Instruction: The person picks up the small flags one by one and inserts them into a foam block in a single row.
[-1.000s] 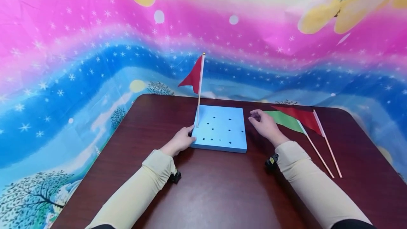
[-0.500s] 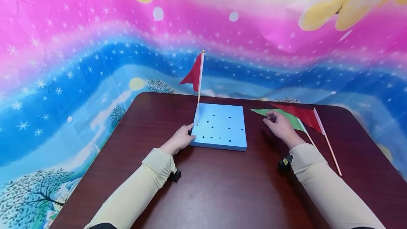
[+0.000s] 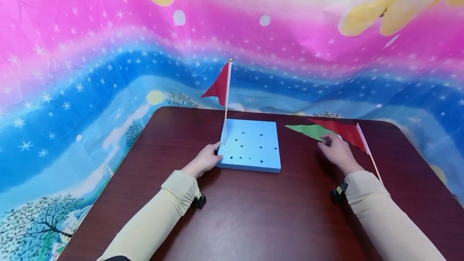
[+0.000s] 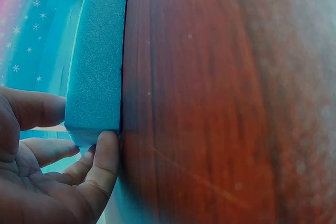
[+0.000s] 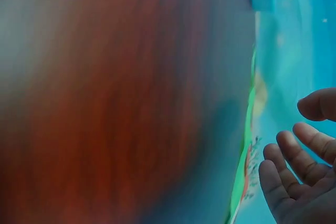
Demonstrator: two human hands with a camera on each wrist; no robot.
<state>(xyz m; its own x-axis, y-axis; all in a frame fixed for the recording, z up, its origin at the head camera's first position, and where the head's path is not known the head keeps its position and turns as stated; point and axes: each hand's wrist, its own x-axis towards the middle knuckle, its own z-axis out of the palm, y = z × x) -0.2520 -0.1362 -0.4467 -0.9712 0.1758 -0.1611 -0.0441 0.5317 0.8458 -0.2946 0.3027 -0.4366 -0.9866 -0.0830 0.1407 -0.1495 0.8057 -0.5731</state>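
Note:
My left hand (image 3: 203, 159) grips the near left corner of a light blue foam board (image 3: 251, 153) dotted with several holes. Close up in the left wrist view, the thumb and fingers pinch the board's end (image 4: 97, 72). A small red pennant flag (image 3: 219, 85) stands in a hole at the board's left edge, leaning slightly. Over at the right, my right hand (image 3: 338, 150) hovers above a green pennant flag (image 3: 306, 131) lying on the table, its stick hidden by the hand. In the right wrist view its fingers (image 5: 291, 153) are loosely bent with nothing between them.
A second red flag (image 3: 348, 132) lies partly under the green one, its stick pointing toward the near right. Everything rests on a dark brown wooden table (image 3: 253, 212). Behind its far edge hangs a colourful printed cloth (image 3: 290, 51).
My right hand has moved rightward and nearer, away from the board's side and over the green flag toward its stick. The left hand stays on the board.

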